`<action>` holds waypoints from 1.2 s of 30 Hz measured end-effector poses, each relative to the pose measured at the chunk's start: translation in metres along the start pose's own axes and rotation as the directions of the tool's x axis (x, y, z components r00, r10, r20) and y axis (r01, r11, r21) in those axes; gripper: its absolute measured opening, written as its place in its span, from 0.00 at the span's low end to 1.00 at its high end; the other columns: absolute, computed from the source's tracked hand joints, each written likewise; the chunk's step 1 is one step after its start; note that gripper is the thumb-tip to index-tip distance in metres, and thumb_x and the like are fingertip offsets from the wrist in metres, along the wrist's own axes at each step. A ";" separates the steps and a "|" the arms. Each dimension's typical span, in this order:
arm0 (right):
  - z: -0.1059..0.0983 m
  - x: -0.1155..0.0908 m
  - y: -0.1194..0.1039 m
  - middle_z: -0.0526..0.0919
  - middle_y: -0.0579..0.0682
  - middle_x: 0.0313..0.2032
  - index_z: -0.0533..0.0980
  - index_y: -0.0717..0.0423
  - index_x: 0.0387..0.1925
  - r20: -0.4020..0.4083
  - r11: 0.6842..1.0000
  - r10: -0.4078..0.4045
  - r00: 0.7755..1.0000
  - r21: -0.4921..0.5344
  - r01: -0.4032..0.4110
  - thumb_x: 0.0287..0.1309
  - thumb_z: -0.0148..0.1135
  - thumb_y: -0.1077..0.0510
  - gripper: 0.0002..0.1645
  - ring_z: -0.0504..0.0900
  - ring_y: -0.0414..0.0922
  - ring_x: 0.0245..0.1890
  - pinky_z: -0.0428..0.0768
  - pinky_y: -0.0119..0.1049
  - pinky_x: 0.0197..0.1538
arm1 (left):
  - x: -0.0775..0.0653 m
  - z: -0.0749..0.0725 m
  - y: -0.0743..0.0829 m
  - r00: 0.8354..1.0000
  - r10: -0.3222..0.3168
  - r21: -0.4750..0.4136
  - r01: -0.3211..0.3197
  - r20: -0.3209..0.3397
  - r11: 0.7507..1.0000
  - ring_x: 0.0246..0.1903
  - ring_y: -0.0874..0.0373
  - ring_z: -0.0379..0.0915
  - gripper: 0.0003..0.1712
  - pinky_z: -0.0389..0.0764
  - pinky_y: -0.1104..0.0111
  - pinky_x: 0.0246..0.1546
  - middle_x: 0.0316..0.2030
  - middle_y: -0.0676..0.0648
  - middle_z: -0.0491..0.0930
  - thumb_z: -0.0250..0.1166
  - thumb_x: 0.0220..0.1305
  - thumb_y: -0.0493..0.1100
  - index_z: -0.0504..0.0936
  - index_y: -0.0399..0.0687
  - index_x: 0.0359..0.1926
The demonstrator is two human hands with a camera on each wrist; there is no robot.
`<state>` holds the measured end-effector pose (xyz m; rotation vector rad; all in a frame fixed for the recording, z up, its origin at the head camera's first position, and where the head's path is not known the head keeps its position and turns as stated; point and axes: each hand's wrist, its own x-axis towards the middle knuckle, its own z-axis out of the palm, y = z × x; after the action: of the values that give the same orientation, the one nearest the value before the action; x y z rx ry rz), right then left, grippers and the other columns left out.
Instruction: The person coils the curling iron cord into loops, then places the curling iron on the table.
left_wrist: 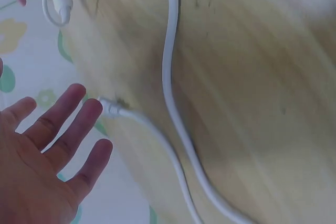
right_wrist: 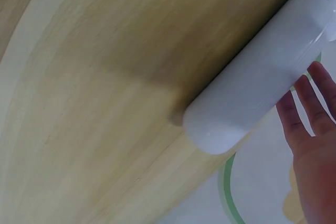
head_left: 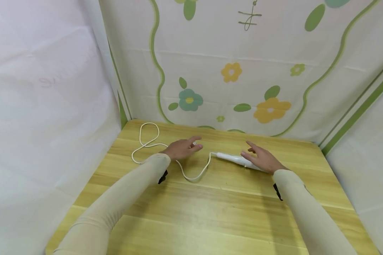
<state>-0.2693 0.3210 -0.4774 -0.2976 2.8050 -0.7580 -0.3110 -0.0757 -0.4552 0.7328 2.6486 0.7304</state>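
Observation:
A white corded wand-shaped appliance [head_left: 232, 158] lies on the wooden table, like a hair styling iron, though its exact kind is unclear. In the right wrist view its thick rounded barrel [right_wrist: 257, 77] shows. My right hand [head_left: 264, 160] is over its right end, fingers extended and not wrapped round it; contact cannot be told. To the left, my left hand [head_left: 182, 148] hovers with spread fingers near the white plug [left_wrist: 110, 108] on the cord's end. The white cord [head_left: 191, 179] passes below this hand. A small hanging loop [left_wrist: 46, 4] shows at the appliance's cord end.
The wooden table [head_left: 191, 219] is bounded by a flowered white cloth [head_left: 207, 71] at the back and white cloth walls [head_left: 51, 124] on both sides. More cord lies in a loop [head_left: 140, 140] at the table's back left.

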 end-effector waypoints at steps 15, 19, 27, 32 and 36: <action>0.003 -0.012 0.019 0.70 0.67 0.78 0.53 0.52 0.88 -0.012 0.999 0.026 1.000 0.037 -0.026 0.75 0.52 0.21 0.58 0.68 0.68 0.78 0.68 0.74 0.73 | -0.006 0.028 0.007 0.999 0.037 -0.112 -0.036 0.010 0.993 0.62 0.49 0.84 0.31 0.82 0.45 0.64 0.60 0.49 0.88 0.47 0.85 0.71 0.79 0.62 0.71; 0.006 -0.014 0.024 0.70 0.67 0.77 0.53 0.53 0.88 -0.005 0.998 0.041 0.999 0.043 -0.041 0.74 0.54 0.21 0.59 0.68 0.68 0.78 0.67 0.74 0.74 | -0.007 0.035 0.006 0.999 0.032 -0.135 -0.031 0.004 0.990 0.57 0.52 0.86 0.31 0.83 0.49 0.62 0.55 0.51 0.90 0.48 0.85 0.71 0.81 0.59 0.67; 0.010 -0.019 0.033 0.72 0.67 0.76 0.54 0.55 0.87 -0.021 0.998 0.052 0.998 0.038 -0.051 0.74 0.56 0.22 0.60 0.69 0.69 0.77 0.66 0.73 0.75 | -0.008 0.047 0.013 1.000 0.019 -0.222 -0.013 0.022 0.975 0.47 0.56 0.90 0.26 0.85 0.53 0.57 0.46 0.52 0.92 0.51 0.86 0.66 0.84 0.56 0.59; 0.013 -0.021 0.039 0.74 0.68 0.74 0.55 0.58 0.86 -0.041 0.999 0.043 0.998 0.034 -0.042 0.74 0.58 0.23 0.59 0.70 0.70 0.76 0.66 0.73 0.75 | -0.009 0.055 0.016 1.000 0.009 -0.196 -0.004 0.023 0.981 0.40 0.60 0.86 0.24 0.84 0.60 0.47 0.40 0.55 0.89 0.54 0.83 0.68 0.86 0.59 0.53; 0.015 -0.022 0.046 0.72 0.68 0.76 0.58 0.61 0.85 -0.073 1.000 0.016 0.997 0.014 -0.015 0.74 0.58 0.24 0.59 0.69 0.70 0.76 0.65 0.72 0.75 | -0.010 0.059 0.016 1.000 0.016 -0.166 -0.016 0.000 0.986 0.36 0.60 0.78 0.22 0.79 0.62 0.42 0.37 0.56 0.85 0.58 0.81 0.68 0.87 0.60 0.49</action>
<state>-0.2508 0.3583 -0.5099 -0.2512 2.8657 -0.7992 -0.2723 -0.0457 -0.4941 0.7083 2.5449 0.9414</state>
